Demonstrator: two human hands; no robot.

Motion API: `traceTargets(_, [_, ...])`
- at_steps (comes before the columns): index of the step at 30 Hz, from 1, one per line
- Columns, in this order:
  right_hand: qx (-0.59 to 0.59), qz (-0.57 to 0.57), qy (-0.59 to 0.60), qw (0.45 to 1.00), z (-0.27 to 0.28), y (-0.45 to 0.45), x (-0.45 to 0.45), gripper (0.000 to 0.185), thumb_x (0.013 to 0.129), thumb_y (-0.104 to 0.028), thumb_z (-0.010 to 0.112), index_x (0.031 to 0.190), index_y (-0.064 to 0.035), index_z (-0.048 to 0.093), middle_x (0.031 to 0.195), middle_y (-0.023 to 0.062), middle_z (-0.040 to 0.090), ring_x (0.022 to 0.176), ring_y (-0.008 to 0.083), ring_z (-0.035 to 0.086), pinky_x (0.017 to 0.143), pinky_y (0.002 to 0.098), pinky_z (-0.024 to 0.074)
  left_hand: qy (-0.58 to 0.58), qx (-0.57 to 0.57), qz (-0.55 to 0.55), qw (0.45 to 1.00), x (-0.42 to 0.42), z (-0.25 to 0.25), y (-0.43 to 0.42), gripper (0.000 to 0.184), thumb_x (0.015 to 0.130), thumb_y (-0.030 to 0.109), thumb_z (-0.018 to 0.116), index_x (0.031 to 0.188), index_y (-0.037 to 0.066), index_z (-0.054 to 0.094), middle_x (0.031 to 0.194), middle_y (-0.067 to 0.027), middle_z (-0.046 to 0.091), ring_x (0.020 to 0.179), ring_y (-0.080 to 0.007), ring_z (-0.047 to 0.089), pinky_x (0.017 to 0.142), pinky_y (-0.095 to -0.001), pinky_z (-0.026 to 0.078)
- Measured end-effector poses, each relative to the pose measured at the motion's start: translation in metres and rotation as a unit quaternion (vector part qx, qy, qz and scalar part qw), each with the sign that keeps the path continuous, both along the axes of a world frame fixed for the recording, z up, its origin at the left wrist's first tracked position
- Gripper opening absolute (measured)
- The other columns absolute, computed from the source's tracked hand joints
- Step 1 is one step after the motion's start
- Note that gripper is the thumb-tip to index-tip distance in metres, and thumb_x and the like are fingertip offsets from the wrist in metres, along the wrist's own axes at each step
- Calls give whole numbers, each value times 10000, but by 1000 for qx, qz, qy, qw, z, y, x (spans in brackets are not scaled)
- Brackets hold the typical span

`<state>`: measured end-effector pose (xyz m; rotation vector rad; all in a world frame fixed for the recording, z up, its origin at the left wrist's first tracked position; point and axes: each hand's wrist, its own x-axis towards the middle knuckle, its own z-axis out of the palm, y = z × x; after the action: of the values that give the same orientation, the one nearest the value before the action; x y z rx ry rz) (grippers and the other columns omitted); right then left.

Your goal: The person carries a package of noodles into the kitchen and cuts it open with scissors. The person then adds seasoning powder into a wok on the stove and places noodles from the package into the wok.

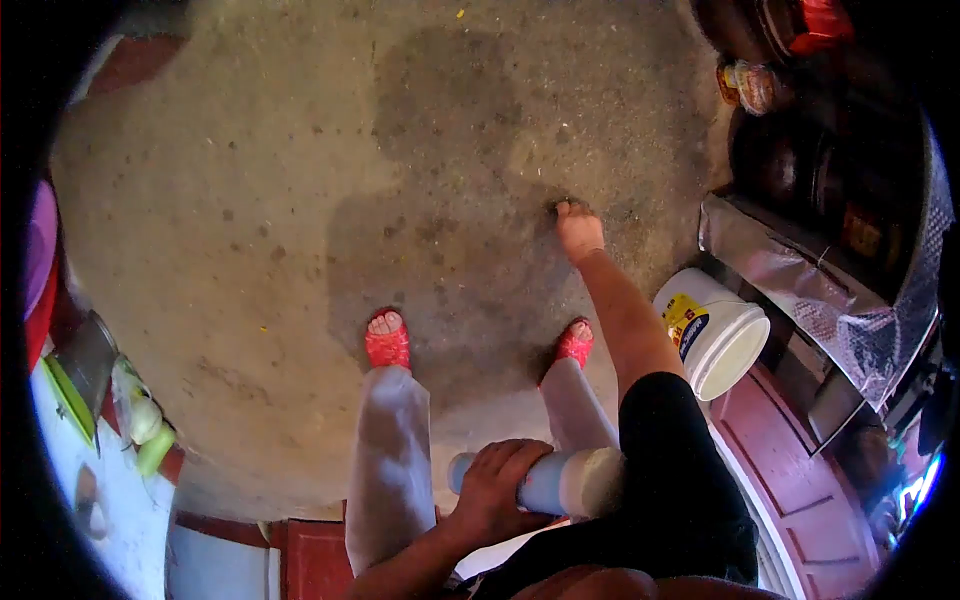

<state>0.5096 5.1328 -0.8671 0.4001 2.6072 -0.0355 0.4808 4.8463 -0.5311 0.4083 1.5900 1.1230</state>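
Observation:
My left hand (pixel 497 488) is wrapped round a light-blue cylindrical container (pixel 542 484) with a whitish end, held on its side close to my body. Part of its body is hidden under my fingers, and its right end meets my black sleeve. Stretched out ahead over the concrete floor (pixel 230 250), my right hand (pixel 579 230) has its fingers curled together. Something dark shows at the fingertips, too small to name. Below are my feet in red sandals (pixel 388 348), standing apart.
A white bucket (pixel 690 310) with a yellow label tilts beside a foil-covered shelf (pixel 810 290) on the right. Dark pots (pixel 785 165) fill that shelf. On the left, a pale table (pixel 75 470) bears a green-edged board (pixel 68 400) and pale green vegetables (pixel 150 430). Reddish cabinet doors (pixel 318 560) stand at the bottom.

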Motion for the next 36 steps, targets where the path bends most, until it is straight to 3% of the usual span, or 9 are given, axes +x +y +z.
traceTargets(2, [-18,-35,24,999,3,-1,-3,105,772,-119,500,852,-72,547,784,126,606,771,302,603,649,386,486,-5,-1,2,1000,3,-1,-1,706,513,248,813,1119,82,490,1055,-153,550,984,-336,530,851,-441,409])
traceTargets(4, [-73,-225,83,968,16,0,-12,107,772,-133,538,853,-79,581,748,126,630,700,314,607,608,360,480,-10,0,7,1000,3,-2,-2,706,512,241,810,1121,83,488,1060,-152,548,992,-335,526,853,-441,409])
traceTargets(7, [-144,-316,144,927,14,10,-18,146,762,-189,588,868,-89,592,677,165,615,664,338,615,603,409,484,-9,10,3,1000,0,-1,-2,708,511,216,801,1128,85,481,1067,-153,544,999,-336,520,859,-440,408])
traceTargets(11, [-178,-331,95,922,-11,26,-13,138,775,-194,594,857,-83,600,714,159,626,688,333,618,606,389,484,-30,3,8,1000,-1,-1,-2,712,510,194,794,1136,85,473,1065,-153,544,996,-342,520,877,-440,401])
traceTargets(13, [-272,-430,88,856,-34,32,-9,151,780,-206,596,846,-71,593,729,164,625,703,339,617,612,387,483,-40,3,19,999,-2,-2,-2,713,509,190,793,1137,84,472,1066,-154,543,998,-344,519,880,-441,399])
traceTargets(19, [-132,-208,109,963,-15,8,-63,259,783,-285,590,934,-75,571,769,153,635,733,359,614,627,427,490,-42,-5,8,999,-11,-3,-4,709,508,210,800,1129,86,481,1063,-157,544,1001,-347,518,877,-439,401])
traceTargets(23, [-72,-178,58,980,-5,-8,-83,292,789,-280,564,990,-70,532,759,157,638,730,357,621,617,444,499,-27,-13,43,999,-18,-1,-5,705,490,206,805,1110,89,491,1051,-140,551,996,-337,522,870,-433,402])
traceTargets(25, [-20,-173,25,984,-8,-11,-86,223,782,-251,543,871,-47,536,730,172,629,705,356,619,624,455,493,-20,-20,42,999,-23,-2,-5,707,481,202,808,1104,90,493,1046,-135,554,992,-335,524,867,-432,403])
traceTargets(36, [-64,-127,45,989,-3,-4,-82,203,778,-207,532,903,-46,534,745,163,632,708,341,623,606,453,497,-21,-69,41,997,-21,-8,-2,720,466,179,808,1105,82,489,1047,-142,556,976,-339,532,848,-430,420])
